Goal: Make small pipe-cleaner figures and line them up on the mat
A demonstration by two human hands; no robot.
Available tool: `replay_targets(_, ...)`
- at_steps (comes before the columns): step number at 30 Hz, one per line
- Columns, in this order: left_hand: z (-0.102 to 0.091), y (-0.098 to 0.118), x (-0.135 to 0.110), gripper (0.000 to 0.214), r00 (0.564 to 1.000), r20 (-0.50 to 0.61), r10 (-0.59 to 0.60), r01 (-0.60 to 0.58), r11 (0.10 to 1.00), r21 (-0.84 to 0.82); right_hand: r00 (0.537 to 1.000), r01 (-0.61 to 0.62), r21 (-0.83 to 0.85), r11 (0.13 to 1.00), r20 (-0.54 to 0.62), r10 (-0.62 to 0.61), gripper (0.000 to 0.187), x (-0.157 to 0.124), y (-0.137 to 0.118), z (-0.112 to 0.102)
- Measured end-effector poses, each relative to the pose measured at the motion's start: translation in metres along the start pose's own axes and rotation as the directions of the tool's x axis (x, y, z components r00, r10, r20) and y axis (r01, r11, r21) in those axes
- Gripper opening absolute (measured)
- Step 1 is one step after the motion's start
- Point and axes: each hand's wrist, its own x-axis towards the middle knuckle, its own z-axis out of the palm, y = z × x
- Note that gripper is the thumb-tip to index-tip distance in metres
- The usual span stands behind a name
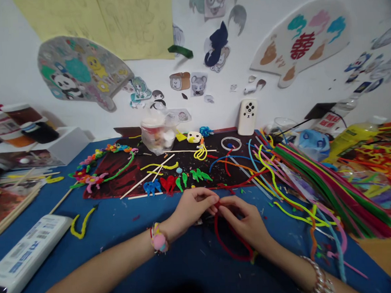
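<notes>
A red pipe cleaner (231, 246) bent into a long loop hangs down onto the blue table mat, its upper end twisted. My left hand (192, 207) and my right hand (241, 221) meet over it, and the fingertips of both pinch the twisted part. The fingers hide the twist itself. On my left wrist sits a beaded band with a pink pom-pom (159, 239). A silver beaded bracelet (318, 280) circles my right wrist.
A dark red mat (111, 178) holds finished pipe-cleaner flowers and leaves, plus wooden sticks. A large bundle of coloured pipe cleaners (327, 187) fans out at right. A white power strip (26, 258) lies at front left. Jars and a plastic bag stand at the back, against a decorated wall.
</notes>
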Motion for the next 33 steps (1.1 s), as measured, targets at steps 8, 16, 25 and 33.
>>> replay_targets(8, -0.033, 0.027, 0.014, 0.015, 0.976, -0.207, 0.073, -0.047, 0.991, 0.125, 0.847, 0.532, -0.314, 0.786, 0.194, -0.495, 0.021, 0.001, -0.008, -0.021)
replay_targets(16, -0.043, 0.022, 0.02, 0.016, 0.965, -0.24, 0.109, -0.083, 0.989, 0.119, 0.792, 0.561, -0.486, 0.67, 0.08, -0.606, 0.05, -0.002, 0.008, -0.014)
replay_targets(25, -0.039, 0.029, 0.016, 0.013, 0.946, -0.29, 0.145, -0.079, 0.97, 0.229, 0.779, 0.574, -0.606, 0.551, 0.197, -0.595, 0.03, -0.002, 0.009, -0.014)
replay_targets(33, -0.045, 0.036, 0.015, 0.014, 0.936, -0.301, 0.182, -0.105, 0.961, 0.256, 0.895, 0.418, -0.596, 0.686, 0.142, -0.422, 0.012, 0.004, 0.009, -0.012)
